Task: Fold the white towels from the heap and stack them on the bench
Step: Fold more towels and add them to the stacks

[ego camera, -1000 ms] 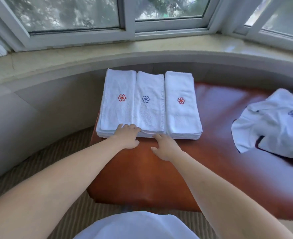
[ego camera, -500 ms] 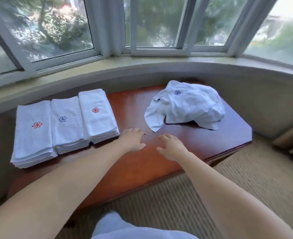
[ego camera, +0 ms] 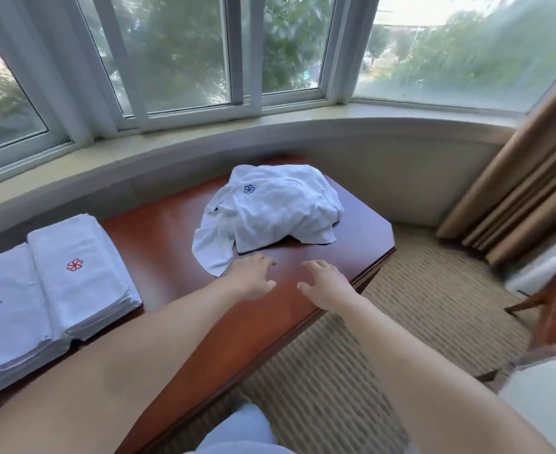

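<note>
The step in hand appeared to be the reach for the next towel: both hands were extended over the surface [ego camera: 158, 244] toward the heap [ego camera: 270, 208], and neither held anything. The left hand [ego camera: 250, 273] was spread with relaxed fingers just short of the heap's nearest loose corner; whether it touched the cloth could not be told. The right hand [ego camera: 325, 283] was likewise loosely spread, just beside the left and a little farther from the heap. The heap lay crumpled at the far end of the surface, with 1 blue flower emblem showing on top. Well apart from the heap, at the opposite end, 2 folded stacks [ego camera: 83, 276] were in view, 1 topped by a red emblem and 1 by a blue. The next move would likely call for pinching the loose corner nearest the left hand and drawing 1 towel free. Beyond the heap ran a curved sill [ego camera: 270, 132] under windows [ego camera: 184, 50]; a tan curtain [ego camera: 515, 185] hung to its side, above ribbed carpet [ego camera: 417, 306].
</note>
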Demonstrator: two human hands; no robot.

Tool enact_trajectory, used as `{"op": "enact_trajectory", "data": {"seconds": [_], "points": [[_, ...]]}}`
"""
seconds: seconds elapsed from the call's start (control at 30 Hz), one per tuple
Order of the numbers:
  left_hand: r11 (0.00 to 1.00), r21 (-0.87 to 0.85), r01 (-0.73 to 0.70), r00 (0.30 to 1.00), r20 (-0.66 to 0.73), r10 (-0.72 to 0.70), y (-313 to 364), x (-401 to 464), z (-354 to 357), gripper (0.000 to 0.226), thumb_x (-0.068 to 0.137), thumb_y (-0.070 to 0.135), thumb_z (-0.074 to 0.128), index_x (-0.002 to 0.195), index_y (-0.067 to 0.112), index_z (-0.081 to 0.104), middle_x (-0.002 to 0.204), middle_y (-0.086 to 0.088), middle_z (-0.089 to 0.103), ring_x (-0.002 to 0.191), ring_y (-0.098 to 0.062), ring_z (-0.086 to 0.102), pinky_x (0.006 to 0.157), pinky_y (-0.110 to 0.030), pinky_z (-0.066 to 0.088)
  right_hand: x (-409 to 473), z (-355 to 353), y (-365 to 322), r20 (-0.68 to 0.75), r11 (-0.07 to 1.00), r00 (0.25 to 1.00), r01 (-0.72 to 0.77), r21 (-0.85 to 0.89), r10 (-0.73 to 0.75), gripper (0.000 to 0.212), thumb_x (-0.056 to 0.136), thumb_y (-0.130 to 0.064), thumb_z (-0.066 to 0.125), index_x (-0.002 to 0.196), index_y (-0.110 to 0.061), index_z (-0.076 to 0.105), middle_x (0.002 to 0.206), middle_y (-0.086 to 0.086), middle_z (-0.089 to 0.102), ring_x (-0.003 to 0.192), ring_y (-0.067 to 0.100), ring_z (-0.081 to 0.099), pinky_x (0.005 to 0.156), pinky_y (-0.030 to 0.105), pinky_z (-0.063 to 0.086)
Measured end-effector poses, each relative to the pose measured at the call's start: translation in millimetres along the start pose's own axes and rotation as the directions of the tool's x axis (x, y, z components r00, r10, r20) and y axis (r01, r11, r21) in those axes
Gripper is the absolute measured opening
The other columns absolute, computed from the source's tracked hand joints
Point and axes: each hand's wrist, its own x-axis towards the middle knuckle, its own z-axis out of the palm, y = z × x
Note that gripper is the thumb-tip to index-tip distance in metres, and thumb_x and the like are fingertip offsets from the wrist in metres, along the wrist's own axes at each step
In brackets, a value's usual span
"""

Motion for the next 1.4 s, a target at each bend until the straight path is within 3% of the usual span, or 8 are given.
{"op": "enact_trajectory", "data": {"seconds": [0.4, 0.63, 0.73, 0.93, 1.07, 1.23, 1.3, 1.4], "points": [[0.943, -0.324, 0.077, 0.996, -0.017, -0.087, -27, 119, -3, 0.057, 0.098, 0.044, 0.055, 0.151, 0.028, 0.042, 0.158, 0.008, 0.040, 0.138, -0.018, 0.047, 0.106, -0.036, 0.043, 123, -30, 19, 0.044, 0.998, 0.998, -0.041, 0.050, 0.038, 0.061, 0.099, -0.045, 0.054, 0.154, -0.025, 0.040, 0.159, -0.004, 0.038, 0.144, 0.021, 0.038, 0.111, 0.042, 0.041], [0.837, -0.498, 0.228, 0.971, 0.057, -0.231, -65, 151, 6, 0.055, 0.098, 0.044, 0.054, 0.150, 0.029, 0.044, 0.158, 0.003, 0.040, 0.139, -0.019, 0.045, 0.111, -0.036, 0.042, 190, -27, 12, 0.139, 0.999, 0.990, -0.007, 0.044, 0.001, 0.057, 0.098, -0.044, 0.056, 0.151, -0.024, 0.045, 0.156, -0.005, 0.040, 0.141, 0.018, 0.043, 0.111, 0.040, 0.041], [0.767, -0.563, 0.308, 0.943, 0.074, -0.325, -78, 169, 6, 0.054, 0.098, 0.042, 0.053, 0.149, 0.028, 0.045, 0.157, 0.004, 0.040, 0.134, -0.018, 0.050, 0.105, -0.035, 0.046, 225, -28, 7, 0.151, 0.998, 0.988, 0.031, 0.061, -0.040, 0.053, 0.098, -0.040, 0.057, 0.147, -0.021, 0.049, 0.152, -0.003, 0.045, 0.136, 0.020, 0.047, 0.110, 0.037, 0.042], [0.627, -0.636, 0.449, 0.867, 0.142, -0.477, -95, 212, 6, 0.055, 0.099, 0.038, 0.051, 0.152, 0.025, 0.042, 0.160, 0.001, 0.038, 0.136, -0.020, 0.049, 0.104, -0.034, 0.047, 303, -31, 13, 0.201, 0.995, 0.976, 0.074, 0.068, -0.086, 0.046, 0.098, -0.032, 0.053, 0.143, -0.023, 0.053, 0.149, -0.003, 0.048, 0.114, 0.019, 0.060, 0.084, 0.030, 0.046], [0.472, -0.695, 0.542, 0.776, 0.199, -0.599, -98, 261, 1, 0.052, 0.098, 0.032, 0.050, 0.148, 0.021, 0.044, 0.149, -0.001, 0.049, 0.111, -0.024, 0.062, 0.089, -0.036, 0.054, 370, -37, 30, 0.267, 0.989, 0.952, 0.140, 0.048, -0.148, 0.045, 0.099, -0.032, 0.053, 0.144, -0.024, 0.052, 0.153, -0.005, 0.042, 0.121, 0.017, 0.056, 0.085, 0.031, 0.048], [0.317, -0.727, 0.609, 0.611, 0.175, -0.772, -99, 329, -8, 0.010, 0.098, 0.017, 0.046, 0.106, 0.019, 0.052, 0.099, -0.001, 0.059, 0.079, -0.022, 0.057, 0.061, -0.032, 0.047, 458, -56, 60, 0.283, 0.985, 0.943, 0.168, 0.037, -0.172, 0.047, 0.100, -0.026, 0.052, 0.147, -0.020, 0.048, 0.156, -0.004, 0.035, 0.116, 0.022, 0.059, 0.087, 0.038, 0.053], [0.254, -0.728, 0.637, 0.551, 0.199, -0.811, -102, 348, -7, 0.017, 0.099, 0.021, 0.050, 0.116, 0.019, 0.052, 0.109, -0.002, 0.059, 0.082, -0.020, 0.057, 0.058, -0.029, 0.041, 488, -61, 71, 0.261, 0.988, 0.953, 0.145, 0.050, -0.154, 0.050, 0.099, -0.022, 0.052, 0.149, -0.020, 0.044, 0.157, -0.004, 0.031, 0.107, 0.024, 0.063, 0.080, 0.039, 0.056], [0.183, -0.708, 0.682, 0.495, 0.262, -0.829, -112, 367, 1, 0.049, 0.098, 0.029, 0.054, 0.144, 0.017, 0.044, 0.134, -0.008, 0.051, 0.110, -0.030, 0.058, 0.074, -0.034, 0.045, 525, -64, 80, 0.146, 0.992, 0.982, 0.115, 0.057, -0.122, 0.056, 0.098, -0.021, 0.053, 0.152, -0.023, 0.037, 0.155, -0.004, 0.028, 0.088, 0.026, 0.064, 0.063, 0.035, 0.053]]}}
